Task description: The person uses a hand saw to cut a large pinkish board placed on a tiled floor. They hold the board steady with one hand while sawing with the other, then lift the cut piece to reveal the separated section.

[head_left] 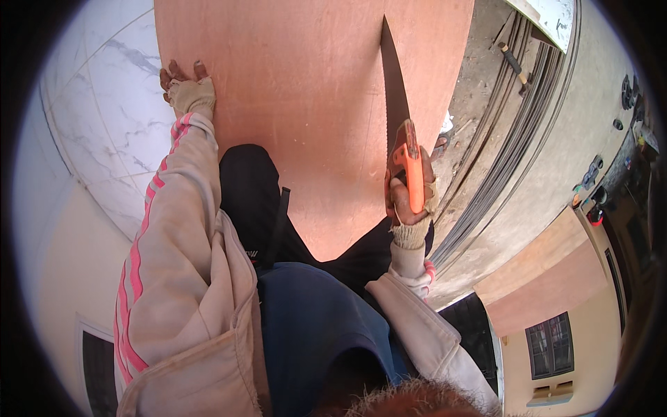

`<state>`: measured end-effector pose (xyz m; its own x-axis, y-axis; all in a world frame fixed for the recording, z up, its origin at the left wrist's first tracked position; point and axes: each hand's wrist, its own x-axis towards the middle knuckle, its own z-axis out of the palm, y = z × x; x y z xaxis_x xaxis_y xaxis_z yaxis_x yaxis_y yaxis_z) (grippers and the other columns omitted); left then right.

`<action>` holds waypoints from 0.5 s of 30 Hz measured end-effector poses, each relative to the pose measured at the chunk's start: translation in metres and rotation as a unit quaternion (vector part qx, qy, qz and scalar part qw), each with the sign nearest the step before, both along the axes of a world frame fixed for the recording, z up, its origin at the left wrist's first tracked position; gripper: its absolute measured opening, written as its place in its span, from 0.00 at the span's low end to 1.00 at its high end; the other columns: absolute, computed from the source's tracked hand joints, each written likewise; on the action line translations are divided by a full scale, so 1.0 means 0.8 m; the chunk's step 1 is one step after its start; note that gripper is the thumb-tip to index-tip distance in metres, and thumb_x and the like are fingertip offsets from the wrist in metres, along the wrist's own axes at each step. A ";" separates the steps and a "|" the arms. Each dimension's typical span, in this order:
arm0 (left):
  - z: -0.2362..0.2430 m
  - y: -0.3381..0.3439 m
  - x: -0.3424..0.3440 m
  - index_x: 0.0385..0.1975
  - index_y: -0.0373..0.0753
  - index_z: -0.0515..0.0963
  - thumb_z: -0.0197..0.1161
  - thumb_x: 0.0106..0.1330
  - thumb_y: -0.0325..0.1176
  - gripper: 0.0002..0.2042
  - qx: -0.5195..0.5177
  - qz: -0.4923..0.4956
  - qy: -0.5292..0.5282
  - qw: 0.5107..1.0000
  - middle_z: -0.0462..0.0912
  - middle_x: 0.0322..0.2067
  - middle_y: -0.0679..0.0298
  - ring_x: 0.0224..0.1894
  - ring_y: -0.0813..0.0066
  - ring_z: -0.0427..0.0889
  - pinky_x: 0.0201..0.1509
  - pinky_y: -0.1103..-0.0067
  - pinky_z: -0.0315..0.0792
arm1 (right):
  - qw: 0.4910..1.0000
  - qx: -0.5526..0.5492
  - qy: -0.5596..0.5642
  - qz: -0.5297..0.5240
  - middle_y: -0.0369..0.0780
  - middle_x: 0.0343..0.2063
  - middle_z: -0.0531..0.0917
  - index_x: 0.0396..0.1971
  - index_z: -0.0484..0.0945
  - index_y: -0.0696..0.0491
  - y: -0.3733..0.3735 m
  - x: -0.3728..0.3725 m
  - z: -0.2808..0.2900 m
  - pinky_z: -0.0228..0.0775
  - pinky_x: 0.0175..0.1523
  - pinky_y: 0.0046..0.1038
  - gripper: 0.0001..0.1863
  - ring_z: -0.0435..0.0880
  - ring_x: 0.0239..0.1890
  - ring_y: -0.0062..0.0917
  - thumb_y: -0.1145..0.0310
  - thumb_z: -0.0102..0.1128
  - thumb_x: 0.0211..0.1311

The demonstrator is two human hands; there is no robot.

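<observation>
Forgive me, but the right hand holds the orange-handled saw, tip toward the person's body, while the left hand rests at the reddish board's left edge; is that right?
Not quite: the head view shows the orange-handled saw with its tip pointing away from the body. The right hand holds it, and the left hand rests at the left edge of the reddish board.

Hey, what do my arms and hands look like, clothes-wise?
The left sleeve is pale beige with wavy-looking pink stripes down its outer side; the right sleeve matches, with pink showing near the wrist. The left hand and right hand wear beige gloves leaving fingertips bare; the right cuff looks ribbed.
</observation>
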<state>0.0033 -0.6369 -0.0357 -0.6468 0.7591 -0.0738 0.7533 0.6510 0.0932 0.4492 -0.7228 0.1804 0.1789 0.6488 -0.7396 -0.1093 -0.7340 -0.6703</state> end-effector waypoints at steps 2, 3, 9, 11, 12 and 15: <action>-0.010 0.017 0.021 0.76 0.38 0.61 0.55 0.71 0.62 0.41 0.002 -0.011 -0.021 1.000 0.54 0.77 0.48 0.81 0.56 0.50 0.80 0.55 0.50 | 1.000 -0.003 -0.008 0.003 0.44 0.63 0.77 0.74 0.61 0.58 0.054 0.000 -0.015 0.75 0.62 0.25 0.38 0.78 0.65 0.27 0.85 0.50 0.60; -0.007 0.016 0.021 0.76 0.38 0.61 0.55 0.71 0.62 0.42 0.001 -0.010 -0.017 1.000 0.53 0.77 0.48 0.81 0.56 0.51 0.80 0.55 0.50 | 1.000 -0.014 0.001 0.000 0.44 0.62 0.78 0.74 0.61 0.58 0.063 -0.002 -0.024 0.75 0.60 0.25 0.38 0.79 0.63 0.26 0.85 0.51 0.61; -0.015 0.004 -0.011 0.77 0.39 0.61 0.55 0.71 0.62 0.41 0.004 -0.014 0.024 1.000 0.55 0.77 0.49 0.80 0.55 0.53 0.80 0.55 0.51 | 0.998 0.058 0.029 0.000 0.46 0.69 0.71 0.75 0.60 0.58 -0.079 0.009 0.048 0.71 0.68 0.28 0.39 0.75 0.69 0.29 0.85 0.53 0.60; -0.011 0.001 -0.003 0.77 0.40 0.62 0.54 0.71 0.62 0.41 -0.005 -0.004 0.014 1.000 0.56 0.77 0.49 0.80 0.54 0.53 0.80 0.55 0.52 | 0.993 0.111 0.037 0.021 0.47 0.72 0.67 0.74 0.60 0.58 -0.097 0.010 0.085 0.69 0.71 0.30 0.39 0.73 0.71 0.30 0.86 0.53 0.59; -0.006 -0.001 -0.001 0.77 0.40 0.62 0.54 0.72 0.62 0.41 -0.004 0.005 0.008 1.000 0.56 0.77 0.49 0.80 0.54 0.53 0.80 0.55 0.52 | 0.990 0.129 0.036 0.040 0.47 0.73 0.66 0.74 0.60 0.58 -0.098 0.011 0.092 0.68 0.73 0.31 0.40 0.72 0.72 0.31 0.87 0.52 0.59; -0.002 -0.003 0.003 0.77 0.40 0.62 0.54 0.72 0.63 0.41 -0.020 0.011 0.015 1.000 0.56 0.77 0.48 0.80 0.54 0.53 0.80 0.56 0.52 | 0.988 0.122 -0.053 0.080 0.45 0.65 0.74 0.72 0.63 0.57 -0.033 0.005 0.013 0.72 0.66 0.27 0.37 0.77 0.67 0.29 0.86 0.53 0.60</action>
<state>0.0059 -0.6389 -0.0377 -0.6654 0.7418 -0.0838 0.7412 0.6698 0.0446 0.4533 -0.7488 0.1909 0.1269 0.8318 -0.5403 0.0746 -0.5512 -0.8310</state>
